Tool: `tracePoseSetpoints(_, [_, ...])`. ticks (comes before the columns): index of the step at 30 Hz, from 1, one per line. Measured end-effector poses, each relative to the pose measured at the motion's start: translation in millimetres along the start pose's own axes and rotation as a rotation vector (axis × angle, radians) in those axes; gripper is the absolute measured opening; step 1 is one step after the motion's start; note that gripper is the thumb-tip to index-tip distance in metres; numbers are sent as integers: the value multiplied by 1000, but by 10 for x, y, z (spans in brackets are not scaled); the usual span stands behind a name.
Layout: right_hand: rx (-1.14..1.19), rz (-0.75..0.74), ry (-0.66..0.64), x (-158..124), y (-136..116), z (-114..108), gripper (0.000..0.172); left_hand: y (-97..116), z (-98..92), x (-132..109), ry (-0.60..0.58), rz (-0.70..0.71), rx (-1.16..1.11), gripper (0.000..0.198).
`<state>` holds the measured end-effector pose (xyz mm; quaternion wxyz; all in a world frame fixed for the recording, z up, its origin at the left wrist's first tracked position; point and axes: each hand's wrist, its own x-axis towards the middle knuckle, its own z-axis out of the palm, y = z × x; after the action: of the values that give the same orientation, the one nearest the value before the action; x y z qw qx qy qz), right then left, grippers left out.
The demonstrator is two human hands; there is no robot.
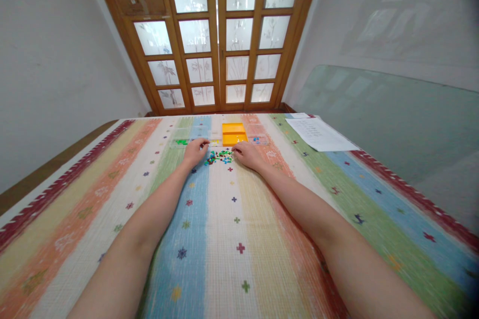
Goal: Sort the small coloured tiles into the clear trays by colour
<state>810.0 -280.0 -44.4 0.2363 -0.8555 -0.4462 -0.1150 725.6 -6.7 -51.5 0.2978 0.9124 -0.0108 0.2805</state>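
Hard to make out: coloured pieces (pixel 219 157), too small to identify.
Left hand (pixel 194 152): curled at the pieces' edge; whether it is pinching, cannot tell.
Right hand (pixel 247 154): curled likewise, near orange tray (pixel 234 133).

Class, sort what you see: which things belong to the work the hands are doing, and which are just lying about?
Part of the work: left hand, right hand, pile of small coloured pieces between them, orange tray, clear tray with green pieces.
Lying about: sheet of paper, glass pane by the wall.
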Motion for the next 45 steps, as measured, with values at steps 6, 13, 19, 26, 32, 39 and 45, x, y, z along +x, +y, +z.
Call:
tracePoseSetpoints(6, [-36,36,31,1,34,-4,22,579,160,-128,-338,447,137,21])
tracePoseSetpoints(13, [-29,36,17,-8,22,-9,23,711,193,-174,-402,545,210,21])
tracePoseSetpoints(19, [-22,20,19,-11,9,6,23,731,194,-177,-414,524,225,18])
tracePoseSetpoints(26, [-14,32,3,0,9,16,23,681,214,-164,-340,389,129,19])
tracePoseSetpoints(32, [4,24,10,-7,-10,3,23,325,170,-71,-56,32,-28,18])
tracePoseSetpoints(39, [7,29,-9,-7,-19,-9,24,-208,-30,83,341,-468,-360,23])
tracePoseSetpoints(45, [10,27,-18,-12,-10,-7,24,-510,-204,121,558,-677,-461,26])
